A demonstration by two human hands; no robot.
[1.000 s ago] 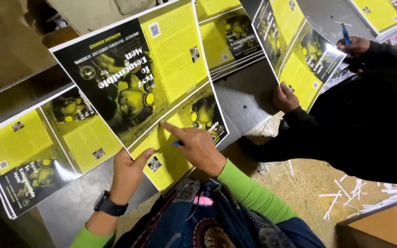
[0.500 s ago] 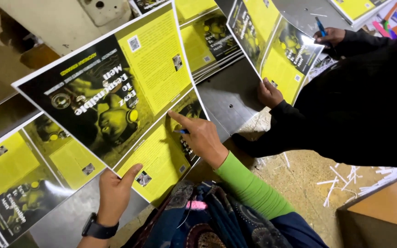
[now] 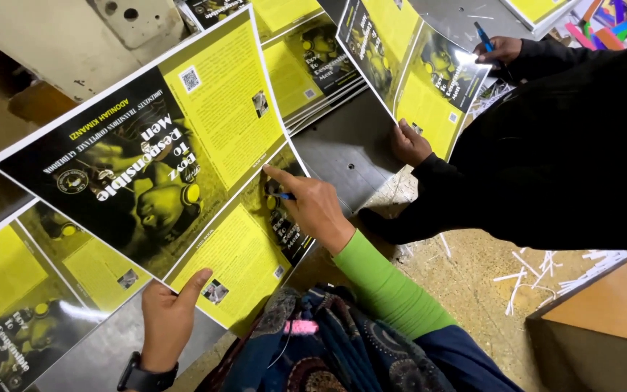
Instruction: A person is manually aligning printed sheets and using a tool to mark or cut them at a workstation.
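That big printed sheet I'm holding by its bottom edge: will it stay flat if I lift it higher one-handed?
Probably not. The printed sheet looks thin and glossy, held only by the left hand at its lower edge, so it may droop. The right hand steadies it; the glare suggests a slippery surface.

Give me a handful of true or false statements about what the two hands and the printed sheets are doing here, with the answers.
1. The left hand holds the near edge of a large yellow and black printed sheet, thumb on top. True.
2. The right hand lies flat on the floor. False: it rests on the sheet with its index finger pointing, a blue pen in its grip.
3. A wristwatch sits on the left wrist. True.
4. The right arm wears a red sleeve. False: the sleeve is bright green.
5. A co-worker's hand in a black sleeve holds another printed sheet. True.
6. The floor is spotless. False: white paper strips lie scattered on it.
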